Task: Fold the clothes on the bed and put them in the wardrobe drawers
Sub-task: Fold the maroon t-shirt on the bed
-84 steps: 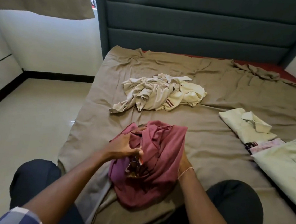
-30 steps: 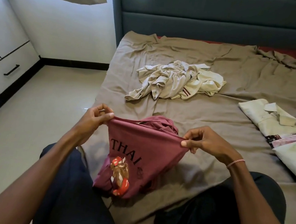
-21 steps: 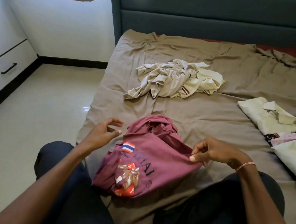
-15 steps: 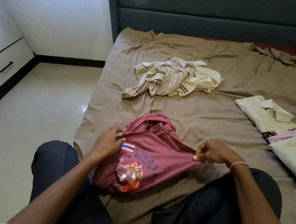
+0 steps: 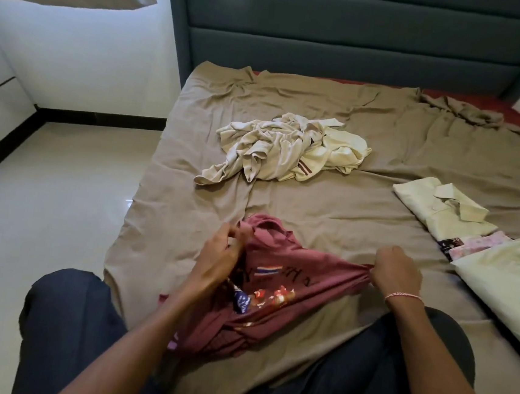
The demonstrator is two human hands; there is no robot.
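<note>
A maroon T-shirt [image 5: 291,282] lies bunched on the brown sheet [image 5: 314,208] at the bed's near edge, below a blue headboard [image 5: 347,30]; left hand [image 5: 219,256] grasps its left side; right hand [image 5: 397,270] pinches its right edge, stretching it.

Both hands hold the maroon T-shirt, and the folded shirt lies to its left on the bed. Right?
No. The head view shows the folded shirt to the right of the maroon T-shirt, which the left hand and right hand both hold.

Soft daylight from upper left; wide-angle bending at edges, slight blur.
</note>
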